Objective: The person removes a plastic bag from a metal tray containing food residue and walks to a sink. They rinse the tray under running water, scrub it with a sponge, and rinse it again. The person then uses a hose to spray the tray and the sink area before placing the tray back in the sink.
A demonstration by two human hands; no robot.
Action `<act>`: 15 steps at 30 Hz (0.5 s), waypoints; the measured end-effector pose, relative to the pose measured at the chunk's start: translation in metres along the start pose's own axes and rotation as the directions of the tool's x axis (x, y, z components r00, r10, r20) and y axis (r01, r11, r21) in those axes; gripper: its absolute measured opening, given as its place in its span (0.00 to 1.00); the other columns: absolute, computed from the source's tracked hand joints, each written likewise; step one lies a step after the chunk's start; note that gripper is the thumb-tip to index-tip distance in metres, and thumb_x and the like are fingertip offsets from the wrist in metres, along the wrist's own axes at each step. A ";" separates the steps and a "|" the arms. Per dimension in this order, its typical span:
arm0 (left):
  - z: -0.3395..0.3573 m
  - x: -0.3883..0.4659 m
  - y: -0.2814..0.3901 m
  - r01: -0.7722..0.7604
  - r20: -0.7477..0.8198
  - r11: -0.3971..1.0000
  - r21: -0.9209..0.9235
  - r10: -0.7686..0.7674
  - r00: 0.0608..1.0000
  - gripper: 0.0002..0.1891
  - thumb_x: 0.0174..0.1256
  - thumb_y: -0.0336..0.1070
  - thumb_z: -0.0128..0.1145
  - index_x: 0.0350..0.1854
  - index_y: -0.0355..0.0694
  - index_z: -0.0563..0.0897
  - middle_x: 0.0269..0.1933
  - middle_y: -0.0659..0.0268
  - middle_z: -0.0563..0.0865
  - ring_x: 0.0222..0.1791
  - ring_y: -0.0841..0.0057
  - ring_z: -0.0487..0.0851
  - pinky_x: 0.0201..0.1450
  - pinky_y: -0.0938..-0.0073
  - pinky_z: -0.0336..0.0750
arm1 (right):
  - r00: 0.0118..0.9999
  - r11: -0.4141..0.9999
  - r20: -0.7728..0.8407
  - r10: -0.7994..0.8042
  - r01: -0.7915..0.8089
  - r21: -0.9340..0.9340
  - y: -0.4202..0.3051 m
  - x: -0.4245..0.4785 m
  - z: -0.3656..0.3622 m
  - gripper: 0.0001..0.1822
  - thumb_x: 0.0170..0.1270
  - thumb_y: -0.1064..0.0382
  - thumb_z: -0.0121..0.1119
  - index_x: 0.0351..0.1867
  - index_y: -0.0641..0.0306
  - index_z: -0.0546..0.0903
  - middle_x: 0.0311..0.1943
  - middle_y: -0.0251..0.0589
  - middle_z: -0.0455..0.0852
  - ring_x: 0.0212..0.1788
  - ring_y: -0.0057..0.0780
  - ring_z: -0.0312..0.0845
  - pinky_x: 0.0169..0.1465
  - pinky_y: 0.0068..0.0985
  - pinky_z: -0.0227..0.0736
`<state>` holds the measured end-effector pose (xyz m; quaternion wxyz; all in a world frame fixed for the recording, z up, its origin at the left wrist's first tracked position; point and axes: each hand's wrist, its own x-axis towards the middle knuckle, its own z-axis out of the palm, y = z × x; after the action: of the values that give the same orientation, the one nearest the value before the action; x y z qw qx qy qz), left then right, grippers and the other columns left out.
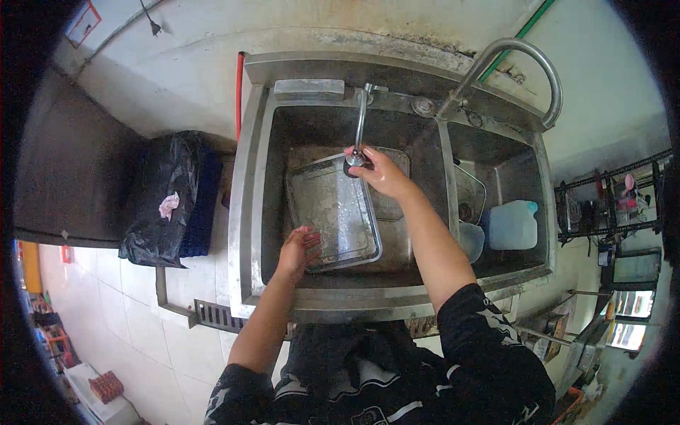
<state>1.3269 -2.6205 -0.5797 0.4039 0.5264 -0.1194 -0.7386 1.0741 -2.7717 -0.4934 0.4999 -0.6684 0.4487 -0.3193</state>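
Note:
My right hand point(381, 172) grips the spray head point(355, 160) at the end of a flexible metal faucet hose point(362, 119). Below it, a shallow rectangular metal tray point(324, 196) rests tilted in the large left sink basin point(425, 154), its surface wet and shiny. My left hand point(299, 248) is over the tray's near left part with fingers apart; whether it touches the tray I cannot tell. Partly hidden beneath the tray and my right arm is a perforated metal basket or rack point(393, 207).
The right basin holds a white plastic jug point(512, 226), a translucent container point(470, 241) and a metal-rimmed tray or strainer point(474, 186). A curved pipe faucet point(555, 87) rises behind. Left of the sink, black plastic point(154, 212) covers a blue crate point(204, 212).

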 end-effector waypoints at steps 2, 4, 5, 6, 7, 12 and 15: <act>-0.003 0.004 -0.003 0.005 0.008 1.000 -0.008 -0.005 1.000 0.18 0.75 0.48 0.48 0.56 0.41 0.72 0.55 0.56 0.79 0.59 0.61 0.76 0.59 0.51 0.73 | 0.998 0.994 -0.059 -0.024 0.030 0.102 0.024 0.002 0.003 0.21 0.68 0.63 0.61 0.60 0.60 0.73 0.50 0.36 0.82 0.52 0.24 0.77 0.58 0.28 0.71; -0.005 0.010 -0.009 0.014 0.033 1.000 -0.014 -0.013 0.999 0.18 0.75 0.49 0.47 0.55 0.41 0.72 0.56 0.56 0.79 0.59 0.61 0.75 0.59 0.51 0.73 | 0.979 0.963 -0.201 -0.027 0.080 0.259 0.043 0.002 0.013 0.19 0.72 0.55 0.56 0.59 0.59 0.73 0.50 0.36 0.82 0.51 0.27 0.79 0.58 0.31 0.73; -0.005 0.014 -0.011 0.017 0.036 1.000 -0.027 -0.016 0.999 0.18 0.75 0.48 0.47 0.56 0.41 0.72 0.56 0.56 0.79 0.59 0.61 0.75 0.59 0.51 0.73 | 0.979 0.847 -0.190 0.073 0.040 0.530 0.047 -0.001 0.016 0.20 0.72 0.50 0.53 0.58 0.58 0.74 0.49 0.36 0.82 0.50 0.28 0.79 0.56 0.33 0.74; -0.008 0.017 -0.013 0.020 0.032 0.999 -0.042 -0.018 0.999 0.18 0.75 0.48 0.47 0.56 0.41 0.72 0.56 0.56 0.79 0.59 0.61 0.76 0.59 0.51 0.73 | 0.976 0.652 -0.143 0.167 0.000 0.758 0.048 -0.006 0.024 0.22 0.73 0.45 0.50 0.57 0.57 0.74 0.47 0.35 0.83 0.49 0.29 0.80 0.55 0.34 0.75; -0.010 0.019 -0.013 0.023 0.026 0.998 -0.054 -0.022 0.999 0.18 0.75 0.48 0.47 0.56 0.41 0.72 0.56 0.56 0.79 0.59 0.60 0.76 0.59 0.51 0.72 | 0.967 0.394 -0.071 0.244 -0.032 0.918 0.043 -0.009 0.032 0.24 0.73 0.40 0.46 0.56 0.56 0.74 0.46 0.35 0.83 0.48 0.30 0.80 0.53 0.36 0.76; 0.009 0.047 -0.012 0.006 0.011 1.000 0.013 -0.006 1.000 0.19 0.77 0.49 0.43 0.57 0.41 0.72 0.54 0.56 0.80 0.57 0.61 0.77 0.58 0.52 0.74 | 0.770 0.131 -0.090 0.632 0.009 0.991 0.105 0.008 0.095 0.22 0.73 0.38 0.44 0.39 0.55 0.75 0.32 0.35 0.79 0.29 0.28 0.74 0.30 0.26 0.70; 0.042 0.068 -0.012 0.020 -0.025 0.998 0.058 -0.018 1.000 0.20 0.77 0.51 0.41 0.57 0.41 0.72 0.53 0.57 0.80 0.53 0.64 0.79 0.56 0.56 0.75 | 0.884 -0.156 -0.029 0.467 0.115 0.981 0.118 0.011 0.129 0.21 0.72 0.43 0.48 0.25 0.53 0.71 0.18 0.27 0.67 0.17 0.20 0.60 0.20 0.20 0.55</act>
<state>1.2766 -2.6728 -0.6156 0.3827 0.5482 -0.1310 -0.7320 1.1587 -2.7444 -0.6450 0.7671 0.0852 0.2320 -0.5920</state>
